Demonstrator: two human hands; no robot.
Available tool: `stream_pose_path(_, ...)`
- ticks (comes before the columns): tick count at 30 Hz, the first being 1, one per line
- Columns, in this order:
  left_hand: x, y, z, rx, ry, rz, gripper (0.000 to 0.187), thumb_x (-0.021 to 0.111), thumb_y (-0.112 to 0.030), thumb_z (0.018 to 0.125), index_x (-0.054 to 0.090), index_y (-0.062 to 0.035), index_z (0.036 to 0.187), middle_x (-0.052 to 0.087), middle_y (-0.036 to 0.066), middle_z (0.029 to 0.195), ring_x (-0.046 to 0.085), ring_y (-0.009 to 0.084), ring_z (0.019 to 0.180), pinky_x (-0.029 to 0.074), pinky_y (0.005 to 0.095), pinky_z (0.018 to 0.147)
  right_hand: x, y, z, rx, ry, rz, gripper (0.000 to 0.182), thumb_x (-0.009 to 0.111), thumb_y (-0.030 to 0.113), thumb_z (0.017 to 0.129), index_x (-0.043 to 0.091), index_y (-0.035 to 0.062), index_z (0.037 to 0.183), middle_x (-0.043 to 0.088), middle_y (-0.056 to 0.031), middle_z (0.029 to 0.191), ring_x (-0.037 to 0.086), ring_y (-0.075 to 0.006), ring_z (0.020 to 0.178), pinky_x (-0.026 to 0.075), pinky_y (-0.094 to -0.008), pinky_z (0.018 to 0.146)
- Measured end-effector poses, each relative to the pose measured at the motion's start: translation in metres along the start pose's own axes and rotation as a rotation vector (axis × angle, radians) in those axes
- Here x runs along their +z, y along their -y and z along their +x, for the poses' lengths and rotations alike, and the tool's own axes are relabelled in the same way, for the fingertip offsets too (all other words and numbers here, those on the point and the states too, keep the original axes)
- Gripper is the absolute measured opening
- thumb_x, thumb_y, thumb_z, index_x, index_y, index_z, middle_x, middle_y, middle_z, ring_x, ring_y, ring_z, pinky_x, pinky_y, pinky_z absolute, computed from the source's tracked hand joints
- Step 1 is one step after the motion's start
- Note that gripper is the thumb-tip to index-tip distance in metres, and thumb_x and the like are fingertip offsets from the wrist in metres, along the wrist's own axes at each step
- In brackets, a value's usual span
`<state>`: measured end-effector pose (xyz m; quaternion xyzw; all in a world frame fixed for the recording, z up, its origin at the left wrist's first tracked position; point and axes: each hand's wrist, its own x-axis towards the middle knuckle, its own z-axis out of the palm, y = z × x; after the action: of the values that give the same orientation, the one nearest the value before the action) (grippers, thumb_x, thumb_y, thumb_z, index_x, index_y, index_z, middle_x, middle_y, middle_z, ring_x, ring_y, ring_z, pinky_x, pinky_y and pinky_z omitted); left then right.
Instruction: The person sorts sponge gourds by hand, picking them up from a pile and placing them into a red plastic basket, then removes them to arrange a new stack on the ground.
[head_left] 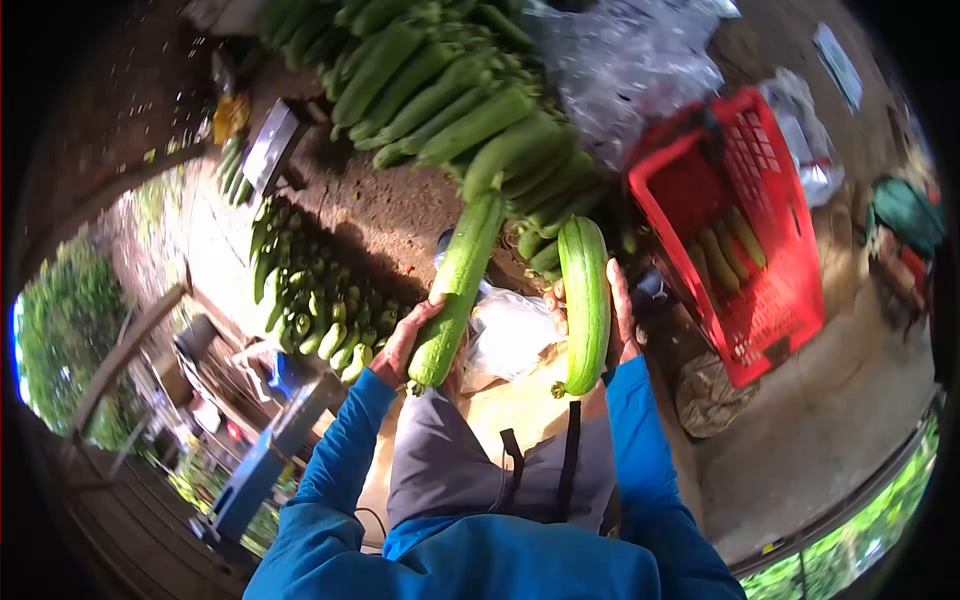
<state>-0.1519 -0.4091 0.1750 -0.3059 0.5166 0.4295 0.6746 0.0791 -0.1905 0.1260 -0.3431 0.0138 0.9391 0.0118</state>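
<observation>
My left hand point(402, 342) is wrapped round the lower part of a long green sponge gourd point(460, 285), which slants up and to the right. Its top overlaps the pile behind, and its dried blossom end points toward me. A shorter, thicker sponge gourd point(585, 300) with lengthwise lines stands nearly upright in my right hand point(620, 305). Fingers show on both sides of it. The two gourds are held side by side over my lap, apart from each other. Beneath them lies a clear plastic bag point(512, 335).
A large pile of green gourds point(440, 100) lies ahead. Smaller green gourds point(315, 310) are heaped at the left. At the right stands a red plastic basket point(765, 330) with several yellowish gourds point(728, 255). Clear plastic sheeting point(630, 70) lies behind, and a blue beam point(260, 460) stands at lower left.
</observation>
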Motion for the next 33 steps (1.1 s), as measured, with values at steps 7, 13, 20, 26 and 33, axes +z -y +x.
stream_pose_path(7,-0.109,0.040,-0.035,0.117,-0.092,-0.493,0.053,0.066,-0.048,0.092,0.059,-0.0047,0.122,0.067,0.008,0.093,0.065,0.0156,0.074,0.057,0.0298,0.063,0.058,-0.065,0.109,0.420,-0.132,-0.335,0.068,0.061,0.071,0.083,0.063,0.0047,0.100,0.061,-0.0083,0.082,0.059,-0.0181,0.065,0.051,-0.0296,0.058)
stream_pose_path(13,-0.193,0.089,-0.055,0.258,-0.298,-0.832,0.050,0.064,-0.054,0.090,0.060,-0.0074,0.109,0.066,0.014,0.081,0.066,0.0231,0.061,0.057,0.0347,0.053,0.113,-0.129,0.196,0.610,-0.292,-0.752,0.056,0.073,0.060,0.081,0.064,0.0091,0.104,0.062,-0.0022,0.085,0.060,-0.0113,0.071,0.052,-0.0279,0.063)
stream_pose_path(20,-0.287,0.091,-0.036,0.745,-0.597,-1.275,0.046,0.063,-0.048,0.093,0.059,-0.0126,0.122,0.063,0.002,0.099,0.062,0.0158,0.083,0.053,0.0310,0.071,0.139,-0.228,0.274,0.794,-0.176,-1.256,0.058,0.070,0.060,0.084,0.061,0.0058,0.104,0.061,-0.0031,0.076,0.061,-0.0133,0.059,0.053,-0.0282,0.051)
stream_pose_path(26,-0.423,0.029,0.022,0.979,-0.955,-1.588,0.072,0.066,-0.055,0.086,0.049,-0.0066,0.136,0.058,0.012,0.126,0.059,0.0273,0.110,0.050,0.0426,0.096,0.153,-0.283,0.293,0.885,-0.121,-1.372,0.058,0.067,0.058,0.086,0.059,0.0043,0.107,0.060,-0.0038,0.074,0.060,-0.0137,0.055,0.054,-0.0289,0.049)
stream_pose_path(33,-0.467,-0.022,0.022,0.993,-1.176,-1.707,0.080,0.069,-0.064,0.082,0.047,-0.0077,0.135,0.055,0.010,0.122,0.053,0.0231,0.112,0.043,0.0409,0.101,0.165,-0.279,0.304,0.982,-0.145,-1.507,0.052,0.062,0.054,0.092,0.063,0.0064,0.115,0.060,0.0021,0.090,0.055,-0.0076,0.079,0.044,-0.0248,0.069)
